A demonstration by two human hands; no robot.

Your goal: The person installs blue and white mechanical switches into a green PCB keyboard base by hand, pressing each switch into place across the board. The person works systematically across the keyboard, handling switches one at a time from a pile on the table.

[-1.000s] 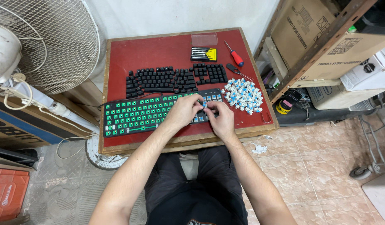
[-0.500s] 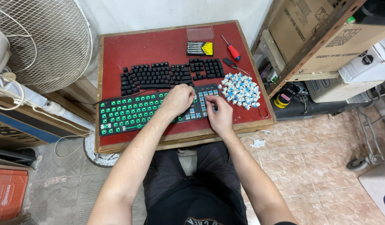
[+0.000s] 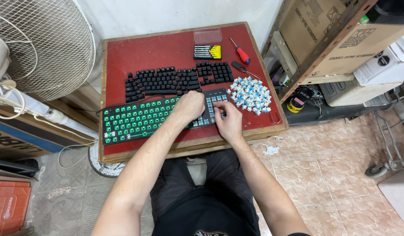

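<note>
The left hand is curled into a loose fist, fingers pressed down on the right part of the keyboard; whether they pinch something small there cannot be told, since the knuckles hide the fingertips. The right hand lies just beside it, fingers bent and resting on the keyboard's right end, apparently holding nothing. The keyboard is stripped of its caps, showing rows of green switches, and lies along the near edge of the red-topped table. Behind it lie the removed black keycaps, set out in keyboard order. To the right of the hands sits one heap of loose white-and-blue switches, too many to count. Farther back lie one yellow-and-black bit set, its clear lid, one red-handled screwdriver and one small black tool. A fan stands left of the table, and cardboard boxes on shelving stand to the right.
</note>
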